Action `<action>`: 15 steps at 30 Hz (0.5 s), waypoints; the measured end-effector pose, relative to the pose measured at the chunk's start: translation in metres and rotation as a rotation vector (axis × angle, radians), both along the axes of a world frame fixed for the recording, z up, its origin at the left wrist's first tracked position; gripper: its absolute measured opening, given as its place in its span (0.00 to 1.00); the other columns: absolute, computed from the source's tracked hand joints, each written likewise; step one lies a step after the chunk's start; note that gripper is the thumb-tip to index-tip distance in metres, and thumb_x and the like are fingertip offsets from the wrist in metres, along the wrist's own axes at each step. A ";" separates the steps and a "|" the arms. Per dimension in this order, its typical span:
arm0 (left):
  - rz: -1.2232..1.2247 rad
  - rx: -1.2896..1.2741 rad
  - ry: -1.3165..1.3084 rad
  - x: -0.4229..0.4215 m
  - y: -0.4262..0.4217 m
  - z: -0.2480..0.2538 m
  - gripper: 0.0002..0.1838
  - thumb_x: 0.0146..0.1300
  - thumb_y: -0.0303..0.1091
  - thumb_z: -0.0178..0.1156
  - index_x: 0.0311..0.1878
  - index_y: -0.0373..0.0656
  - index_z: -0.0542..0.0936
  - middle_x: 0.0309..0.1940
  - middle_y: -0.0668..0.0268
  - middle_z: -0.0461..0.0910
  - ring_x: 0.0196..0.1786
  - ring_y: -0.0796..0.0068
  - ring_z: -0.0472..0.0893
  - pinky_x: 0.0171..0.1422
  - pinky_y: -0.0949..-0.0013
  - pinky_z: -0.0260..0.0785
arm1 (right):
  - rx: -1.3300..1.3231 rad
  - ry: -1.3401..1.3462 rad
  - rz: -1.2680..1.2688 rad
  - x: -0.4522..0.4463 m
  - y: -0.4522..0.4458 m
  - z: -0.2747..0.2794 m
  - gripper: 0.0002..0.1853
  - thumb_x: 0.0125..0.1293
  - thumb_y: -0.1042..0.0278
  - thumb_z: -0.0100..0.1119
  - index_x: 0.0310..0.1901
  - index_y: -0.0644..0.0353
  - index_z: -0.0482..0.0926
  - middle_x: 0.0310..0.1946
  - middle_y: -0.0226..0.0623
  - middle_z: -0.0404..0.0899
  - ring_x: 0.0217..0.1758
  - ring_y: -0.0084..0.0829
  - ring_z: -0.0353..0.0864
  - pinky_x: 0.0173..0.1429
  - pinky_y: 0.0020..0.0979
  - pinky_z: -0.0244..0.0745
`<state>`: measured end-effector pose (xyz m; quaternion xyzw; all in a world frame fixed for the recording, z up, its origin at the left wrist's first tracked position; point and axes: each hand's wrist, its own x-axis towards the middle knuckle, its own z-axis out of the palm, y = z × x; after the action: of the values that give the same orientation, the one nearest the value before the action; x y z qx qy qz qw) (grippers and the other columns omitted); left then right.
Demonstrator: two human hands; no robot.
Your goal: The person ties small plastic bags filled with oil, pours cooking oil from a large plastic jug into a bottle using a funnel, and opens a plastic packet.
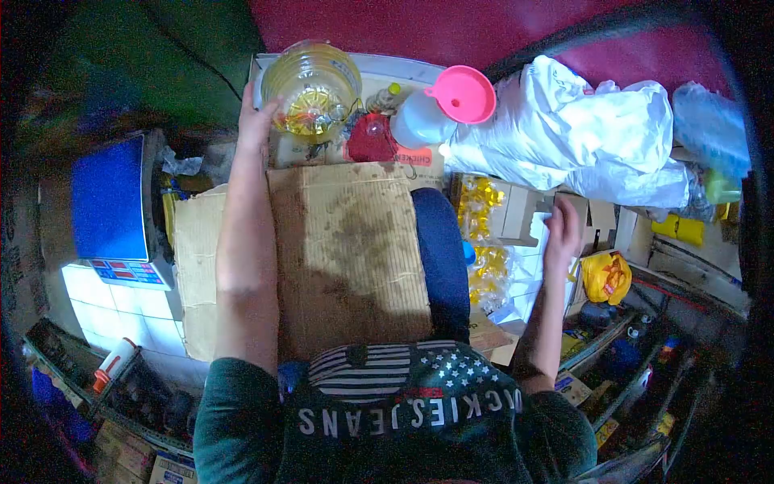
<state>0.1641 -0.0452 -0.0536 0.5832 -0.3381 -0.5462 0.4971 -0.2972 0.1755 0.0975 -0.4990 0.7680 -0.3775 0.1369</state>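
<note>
One left hand (257, 121) at the clear container (316, 90), right hand (565, 228) apart

Nearest, stained cardboard (347, 258). Beyond, right hand blurred, released, apparently empty, near yellow packets (488, 268). Farther, clear container with yellow liquid inside, beside the left hand; can't tell whether clenched around it or merely touching. Just rightward, pink funnel (472, 90). Step in hand, seemingly: steadying the container. Needed for any next move: firm hold, level rim.

Dim, grainy view; glare on white tiles (121, 302).
</note>
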 end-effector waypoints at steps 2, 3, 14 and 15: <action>0.000 -0.010 0.010 0.002 -0.004 -0.004 0.45 0.50 0.32 0.66 0.69 0.39 0.51 0.61 0.53 0.62 0.61 0.66 0.65 0.63 0.68 0.57 | 0.164 0.028 0.228 0.048 -0.048 -0.017 0.14 0.61 0.71 0.54 0.48 0.63 0.75 0.40 0.40 0.78 0.42 0.29 0.76 0.46 0.30 0.72; 0.000 -0.003 -0.022 0.005 -0.008 -0.014 0.44 0.50 0.32 0.66 0.68 0.39 0.52 0.61 0.52 0.62 0.61 0.66 0.65 0.62 0.68 0.58 | 0.252 0.018 0.346 0.070 -0.065 -0.028 0.14 0.61 0.70 0.55 0.48 0.62 0.75 0.40 0.42 0.78 0.42 0.31 0.77 0.47 0.29 0.71; -0.054 -0.053 -0.103 0.008 -0.019 -0.033 0.44 0.50 0.33 0.66 0.68 0.40 0.53 0.60 0.49 0.63 0.60 0.64 0.66 0.63 0.66 0.58 | 0.455 -0.397 0.546 0.123 -0.156 -0.163 0.16 0.65 0.61 0.53 0.46 0.65 0.75 0.35 0.34 0.78 0.37 0.23 0.76 0.45 0.27 0.71; -0.071 -0.079 -0.040 0.007 -0.021 -0.030 0.44 0.50 0.32 0.66 0.68 0.40 0.53 0.60 0.50 0.63 0.60 0.64 0.67 0.63 0.66 0.58 | 0.439 -0.379 0.571 0.133 -0.170 -0.158 0.17 0.64 0.58 0.53 0.46 0.64 0.75 0.36 0.36 0.79 0.37 0.26 0.77 0.45 0.28 0.71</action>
<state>0.1706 -0.0663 -0.0834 0.5618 -0.3896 -0.5379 0.4932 -0.1637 0.0060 -0.0610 -0.5726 0.6221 -0.2366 0.4787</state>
